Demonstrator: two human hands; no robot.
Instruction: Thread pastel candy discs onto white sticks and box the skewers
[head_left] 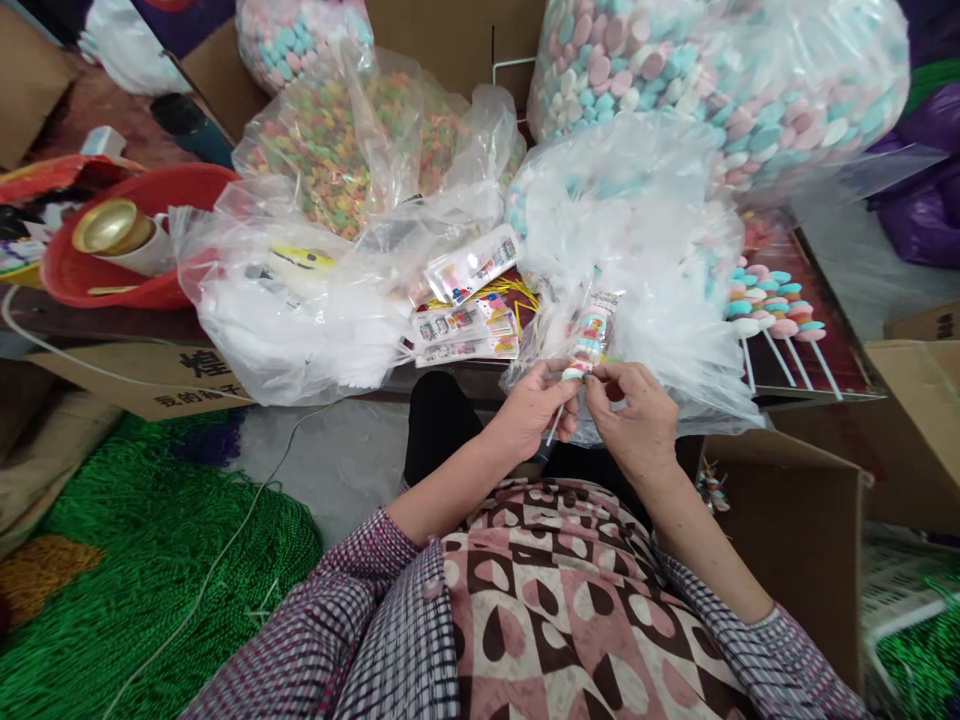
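Both hands meet in front of me over my lap. My left hand point(534, 407) pinches the white stick and lower end of a candy skewer point(591, 335), a stack of pink, blue and white sweets inside a clear printed sleeve. My right hand point(632, 412) pinches the sleeve's bottom edge right beside it. The skewer points up and away from me, against crumpled clear plastic bags point(637, 230). Several bare candy skewers point(772, 305) lie on the table to the right. A pile of flat printed sleeves point(469, 315) lies just left of the hands.
Large clear bags of pastel sweets point(720, 80) and multicoloured sweets point(337, 150) fill the back of the table. A red basin point(112, 270) with a gold-lidded cup sits left. Green cord bundles point(150, 540) cover the floor left. A cardboard box point(795, 520) stands at my right.
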